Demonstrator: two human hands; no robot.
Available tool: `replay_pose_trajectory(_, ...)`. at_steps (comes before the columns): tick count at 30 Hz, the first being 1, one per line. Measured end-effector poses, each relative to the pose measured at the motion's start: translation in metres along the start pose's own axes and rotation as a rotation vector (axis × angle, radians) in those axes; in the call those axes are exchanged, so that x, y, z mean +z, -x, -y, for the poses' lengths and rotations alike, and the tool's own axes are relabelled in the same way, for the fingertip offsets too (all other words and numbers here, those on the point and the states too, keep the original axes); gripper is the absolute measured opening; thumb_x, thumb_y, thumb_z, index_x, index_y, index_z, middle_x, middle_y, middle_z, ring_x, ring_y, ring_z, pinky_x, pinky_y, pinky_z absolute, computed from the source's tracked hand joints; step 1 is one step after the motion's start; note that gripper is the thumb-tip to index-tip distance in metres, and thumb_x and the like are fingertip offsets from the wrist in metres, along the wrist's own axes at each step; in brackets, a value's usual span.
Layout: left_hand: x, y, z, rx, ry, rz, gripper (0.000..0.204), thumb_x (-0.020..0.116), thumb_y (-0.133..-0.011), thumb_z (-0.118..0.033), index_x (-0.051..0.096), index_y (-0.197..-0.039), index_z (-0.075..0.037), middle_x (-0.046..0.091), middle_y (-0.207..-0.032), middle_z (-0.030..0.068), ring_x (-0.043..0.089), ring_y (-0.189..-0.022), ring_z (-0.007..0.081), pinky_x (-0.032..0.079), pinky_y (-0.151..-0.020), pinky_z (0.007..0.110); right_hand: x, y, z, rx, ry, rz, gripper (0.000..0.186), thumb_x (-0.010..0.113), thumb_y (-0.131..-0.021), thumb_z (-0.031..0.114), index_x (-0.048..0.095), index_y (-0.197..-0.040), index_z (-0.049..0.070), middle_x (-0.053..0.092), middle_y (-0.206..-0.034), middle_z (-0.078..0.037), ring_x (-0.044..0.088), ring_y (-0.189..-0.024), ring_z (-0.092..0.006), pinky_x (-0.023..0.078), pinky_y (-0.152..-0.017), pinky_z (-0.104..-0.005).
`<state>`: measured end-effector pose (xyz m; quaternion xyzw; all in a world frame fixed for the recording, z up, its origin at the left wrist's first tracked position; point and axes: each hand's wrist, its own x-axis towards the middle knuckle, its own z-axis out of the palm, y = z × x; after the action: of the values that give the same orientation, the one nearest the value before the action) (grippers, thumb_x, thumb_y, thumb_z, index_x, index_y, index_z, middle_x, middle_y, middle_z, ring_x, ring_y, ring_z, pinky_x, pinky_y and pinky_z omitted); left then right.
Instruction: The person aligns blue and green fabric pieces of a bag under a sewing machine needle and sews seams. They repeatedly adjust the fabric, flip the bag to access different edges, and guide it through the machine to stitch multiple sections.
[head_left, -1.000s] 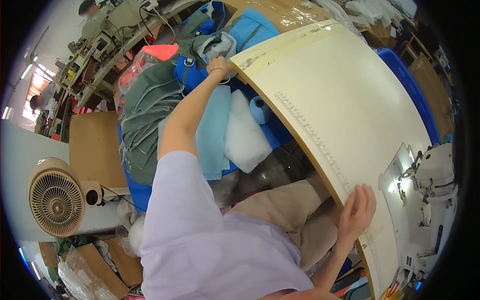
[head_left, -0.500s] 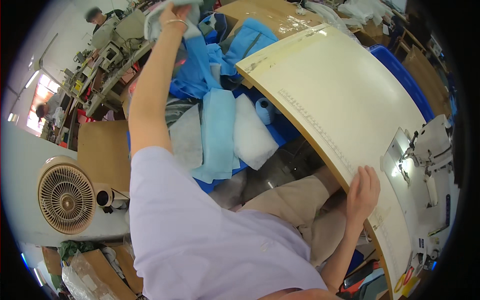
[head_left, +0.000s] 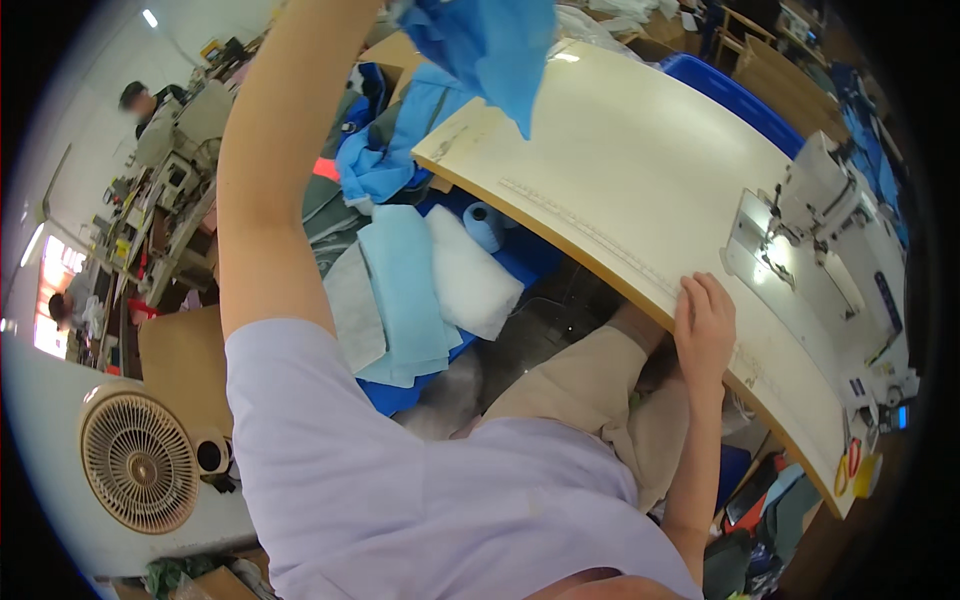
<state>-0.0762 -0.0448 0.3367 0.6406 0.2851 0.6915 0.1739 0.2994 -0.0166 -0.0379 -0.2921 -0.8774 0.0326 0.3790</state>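
Blue fabric hangs in the air at the top, over the far left corner of the cream table. My left arm reaches up to it; the hand itself is at the frame's edge, mostly hidden, with the fabric raised in it. My right hand rests loosely on the table's near edge by the printed ruler, fingers slightly bent and holding nothing. Below and left of the table lie light-blue sheets, white padding, a blue cone of thread and grey-green cloth pieces.
A sewing machine is set at the table's right, scissors near its lower corner. A blue tub lies along the far side. A fan stands at lower left; co-workers sit at machines in the back left.
My left hand has gone from the cloth pile up and out toward the top edge, lifting fabric over the table. My right hand stays on the edge, slightly higher in view as the camera shifts.
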Motion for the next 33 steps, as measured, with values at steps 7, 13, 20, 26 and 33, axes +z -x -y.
replay_pose_trajectory(7, 0.084, 0.154, 0.1, -0.677, -0.005, 0.17, 0.034, 0.059, -0.099, -0.028, 0.066, -0.104, 0.004, 0.072, -0.091, 0.0152, 0.073, -0.086, 0.0281, 0.057, -0.09, 0.04, -0.016, 0.004, -0.011, 0.079, -0.116, 0.008, 0.023, 0.068, -0.091, 0.009, 0.07, -0.113, 0.003, 0.068, -0.121, -0.015, 0.061, -0.118, -0.0359, 0.049, -0.101, -0.0438)
replay_pose_trajectory(13, 0.045, 0.23, 0.081, -1.34, -0.522, 0.608, 0.044, 0.06, -0.102, -0.038, 0.076, -0.099, 0.003, 0.077, -0.093, 0.0128, 0.072, -0.078, 0.0238, 0.058, -0.074, 0.035, -0.025, -0.01, -0.003, 0.344, -0.529, 0.047, 0.038, 0.065, -0.092, 0.009, 0.062, -0.129, 0.003, 0.065, -0.126, -0.02, 0.062, -0.118, -0.0387, 0.049, -0.101, -0.0427)
replay_pose_trajectory(20, 0.056, 0.183, 0.069, -0.194, -1.048, 0.323, 0.023, 0.069, -0.093, -0.025, 0.077, -0.102, -0.005, 0.075, -0.091, 0.0146, 0.071, -0.08, 0.0329, 0.055, -0.073, 0.036, -0.026, -0.028, 0.004, 0.267, -0.417, -0.093, 0.045, 0.067, -0.09, 0.009, 0.06, -0.135, 0.006, 0.062, -0.133, -0.02, 0.06, -0.123, -0.0384, 0.048, -0.103, -0.0433)
replay_pose_trajectory(26, 0.111, 0.129, 0.142, 0.427, -1.097, 0.368, 0.029, 0.066, -0.095, -0.032, 0.076, -0.108, -0.008, 0.074, -0.106, 0.0162, 0.071, -0.096, 0.0363, 0.055, -0.083, 0.044, -0.019, -0.068, 0.0, 0.131, -0.278, -0.267, 0.048, 0.067, -0.089, 0.009, 0.059, -0.136, 0.007, 0.056, -0.141, -0.021, 0.054, -0.13, -0.0396, 0.044, -0.108, -0.0462)
replay_pose_trajectory(33, 0.056, 0.154, 0.218, -0.685, -1.375, 0.922, 0.054, 0.062, -0.093, -0.051, 0.074, -0.107, -0.001, 0.074, -0.106, 0.023, 0.07, -0.101, 0.0409, 0.054, -0.092, 0.048, -0.006, -0.073, -0.033, 0.093, -0.187, 0.129, 0.034, 0.069, -0.087, 0.012, 0.066, -0.121, 0.009, 0.068, -0.105, -0.013, 0.063, -0.102, -0.0348, 0.045, -0.101, -0.0453)
